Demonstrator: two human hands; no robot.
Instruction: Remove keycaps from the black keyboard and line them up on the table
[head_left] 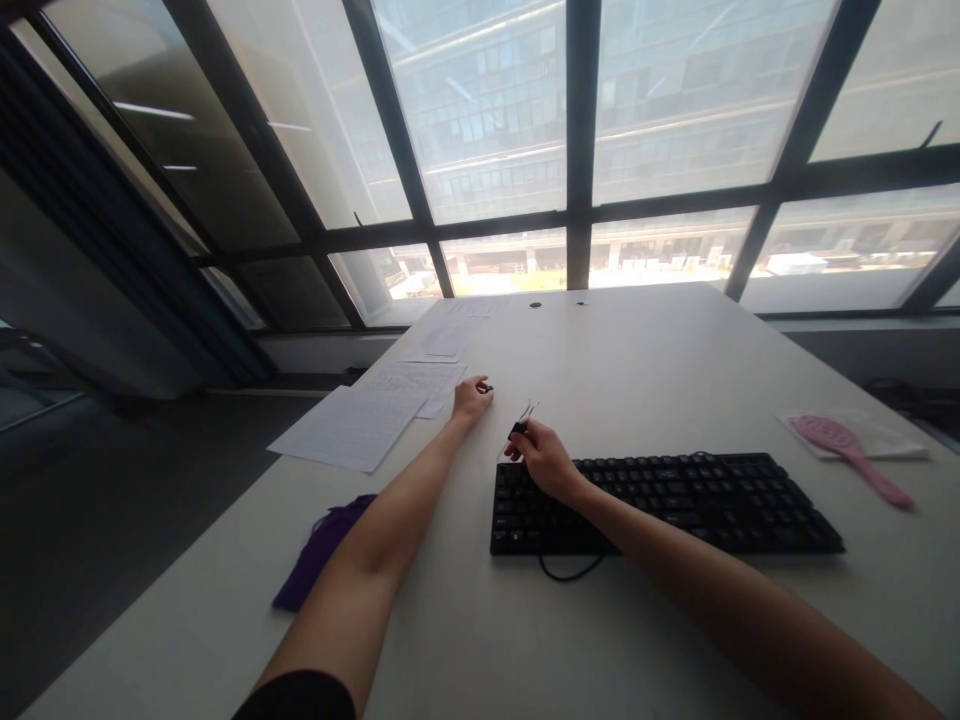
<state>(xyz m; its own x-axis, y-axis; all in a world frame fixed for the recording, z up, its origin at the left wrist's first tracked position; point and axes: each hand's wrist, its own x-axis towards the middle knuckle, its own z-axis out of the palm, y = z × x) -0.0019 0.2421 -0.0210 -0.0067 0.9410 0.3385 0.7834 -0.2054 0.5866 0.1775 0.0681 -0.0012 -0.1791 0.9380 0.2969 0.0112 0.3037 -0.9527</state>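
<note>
Over the left end of the black keyboard [675,500], my right hand [547,460] pinches a black binder clip [517,429] whose silver wire handles stick out. My left hand [471,400] reaches farther out, beside the papers. Its fingers are curled round a small dark object [486,389], too small to name. Loose white sheets of paper [352,425] lie to the left of that hand. A purple cloth pouch [319,550] sits partly hidden behind my left forearm.
The white table [637,370] runs up to large windows. At the right, a pink hairbrush [847,450] rests partly on a white plastic packet [896,440]. The keyboard's cable [570,575] loops out at its near edge. Dark floor [187,460] lies beyond the table's left edge.
</note>
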